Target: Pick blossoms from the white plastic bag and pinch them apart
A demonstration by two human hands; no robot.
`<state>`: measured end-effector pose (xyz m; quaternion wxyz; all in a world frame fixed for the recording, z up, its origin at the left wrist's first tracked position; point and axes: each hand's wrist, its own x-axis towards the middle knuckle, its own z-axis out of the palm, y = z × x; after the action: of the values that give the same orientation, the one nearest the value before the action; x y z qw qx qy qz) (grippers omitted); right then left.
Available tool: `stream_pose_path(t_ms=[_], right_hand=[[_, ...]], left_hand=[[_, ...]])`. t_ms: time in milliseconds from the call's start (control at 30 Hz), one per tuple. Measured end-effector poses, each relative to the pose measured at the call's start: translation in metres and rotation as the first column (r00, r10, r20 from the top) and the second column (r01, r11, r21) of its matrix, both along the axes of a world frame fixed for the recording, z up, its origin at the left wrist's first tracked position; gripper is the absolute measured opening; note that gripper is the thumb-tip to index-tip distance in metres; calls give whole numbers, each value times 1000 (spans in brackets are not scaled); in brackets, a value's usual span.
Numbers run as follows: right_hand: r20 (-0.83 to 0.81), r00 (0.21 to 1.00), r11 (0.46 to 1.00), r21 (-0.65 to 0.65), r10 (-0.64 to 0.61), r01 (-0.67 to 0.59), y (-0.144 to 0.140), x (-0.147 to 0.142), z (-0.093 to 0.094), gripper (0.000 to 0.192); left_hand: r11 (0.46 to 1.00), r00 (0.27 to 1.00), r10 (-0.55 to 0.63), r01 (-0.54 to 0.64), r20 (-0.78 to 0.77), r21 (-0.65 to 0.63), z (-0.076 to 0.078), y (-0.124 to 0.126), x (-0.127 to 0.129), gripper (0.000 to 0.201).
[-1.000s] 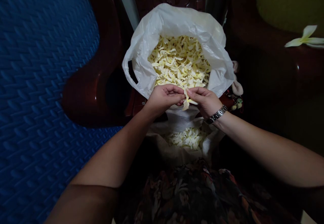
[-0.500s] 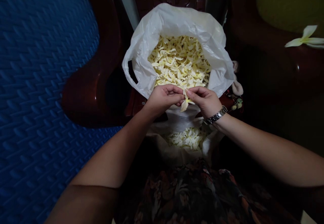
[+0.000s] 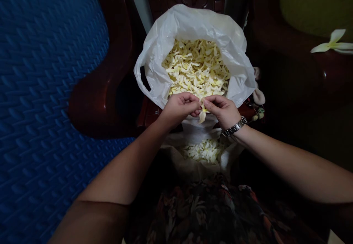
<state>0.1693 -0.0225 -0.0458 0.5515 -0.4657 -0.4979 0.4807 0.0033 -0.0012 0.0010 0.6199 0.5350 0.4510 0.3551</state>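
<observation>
Floral-patterned dark fabric covers the lap at the bottom edge, its print hard to read in the dim light. Just beyond it a small pale cloth or bag lies open with a shallow heap of white petals; its edges fade into shadow, so its material cannot be told. Above this heap the left hand and the right hand meet, fingertips pressed together, both pinching one cream-white flower between them; a single petal hangs below the fingers, and the rest of the bloom is hidden by them. A silver metal wristwatch circles the right wrist. Both forearms are cut off by the lower frame corners.

Behind the hands stands a large white plastic bag, open and full of cream-yellow flower petals; the hands cover its near rim. It rests on dark red-brown carved wooden furniture, mostly lost in darkness. A blue textured mat fills the left. Far right, one white-and-yellow blossom lies on the dark wood, cut by the frame edge.

Compared with half a second ago, the hands are at the same spot and the hanging petal sits slightly closer under the fingers; the view has shifted a little.
</observation>
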Motion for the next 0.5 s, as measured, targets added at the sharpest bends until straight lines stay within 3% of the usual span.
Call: stream_pose_path(t_ms=[200, 500], right_hand=[[81, 996, 997, 66, -38, 33, -2, -3, -5, 36], [118, 986, 970, 224, -119, 90, -2, -3, -3, 28]], left_hand=[[998, 998, 58, -58, -18, -4, -2, -1, 3, 16], [997, 999, 24, -27, 43, 74, -5, 3, 1, 11]])
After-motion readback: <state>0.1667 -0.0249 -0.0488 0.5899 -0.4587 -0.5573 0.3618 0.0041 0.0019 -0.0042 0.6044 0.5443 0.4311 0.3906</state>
